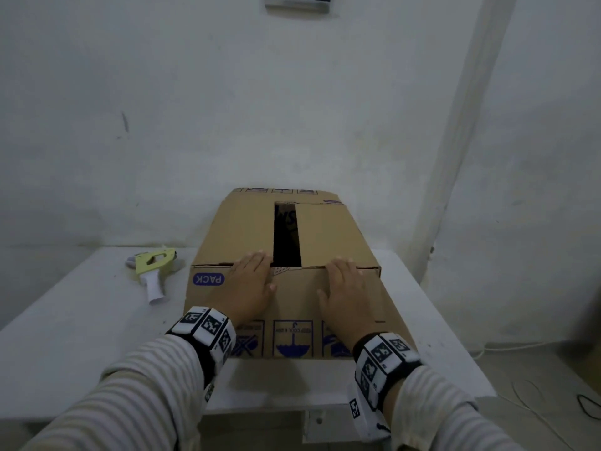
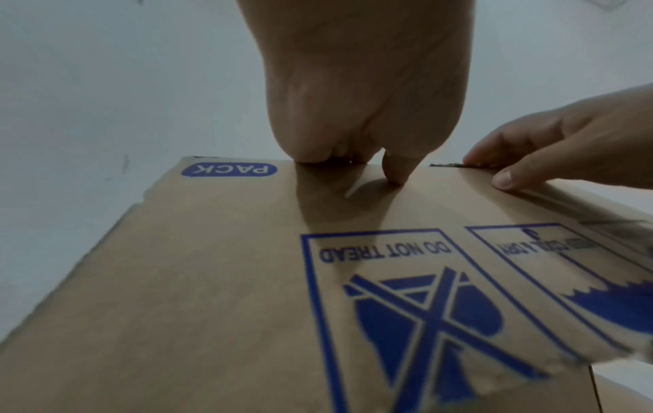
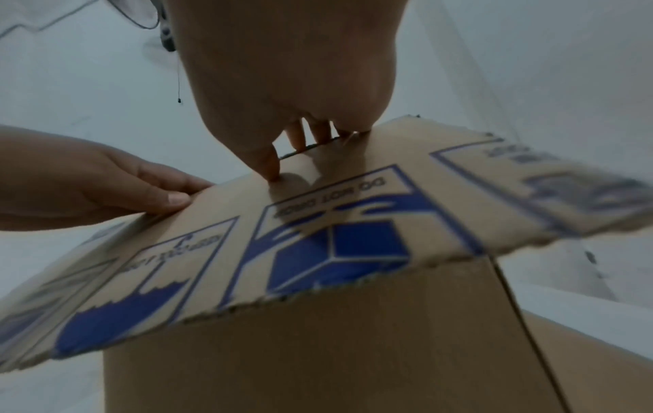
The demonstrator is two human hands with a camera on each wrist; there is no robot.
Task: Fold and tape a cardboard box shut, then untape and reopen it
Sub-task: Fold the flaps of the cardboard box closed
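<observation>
A brown cardboard box (image 1: 247,229) with blue print stands on the white table (image 1: 81,336). Its two top flaps are folded in, with a dark gap (image 1: 286,236) between them. The near flap (image 1: 292,304) slopes out toward me, and its ragged free edge stands off the front wall (image 3: 318,349). My left hand (image 1: 250,281) lies flat on this flap, fingers reaching over the fold onto the left top flap. My right hand (image 1: 344,288) lies the same way on the right side. Both thumbs touch the flap (image 2: 212,279). Neither hand holds anything.
A yellow-green tape dispenser (image 1: 153,265) with a white handle lies on the table left of the box. A white wall stands close behind the box. Cables (image 1: 527,395) trail on the floor to the right, beyond the table's edge.
</observation>
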